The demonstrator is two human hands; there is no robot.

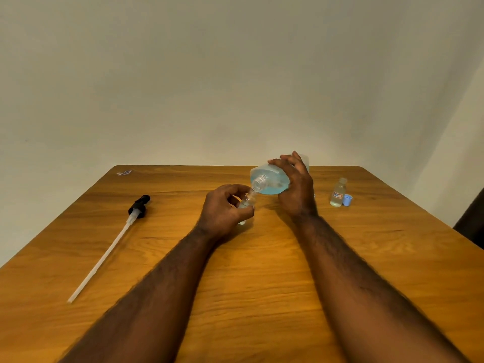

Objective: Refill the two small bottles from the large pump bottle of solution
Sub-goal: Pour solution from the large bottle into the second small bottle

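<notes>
Step in hand: pouring from big bottle [271, 176] into small bottle [247, 202]. Judgement, not seen: the small neck is narrow and the big mouth is wide, so spill risk is high. Tip the big bottle slowly and set its lip right on the small mouth. Angle the small bottle up to meet it, and rest both wrists on the table [262, 297] for steadiness. Watch the level and stop tilting before the neck fills. Blue liquid has pooled at the low side near the mouth, so a little more tilt likely starts the flow. Whether a stream is running now is too small to tell.

Right hand [297, 191]: fingers curled over the top of the big bottle, thumb side under, firm wrap grip. The bottle lies nearly on its side with its open mouth pointing left and down toward the left hand.

Left hand [222, 210]: fingers and thumb curled round the small bottle, which is tilted. Its mouth is at, or just under, the big bottle's mouth, and its base pokes out below the fingers.

Second bottle [338, 192] stands upright and uncapped, well right of the right hand. A blue cap [347, 199] sits just beside it. This bottle seems to hold clear liquid, level hard to read.

The pump [138, 204] with its tube lies flat, well left of the left hand.
</notes>
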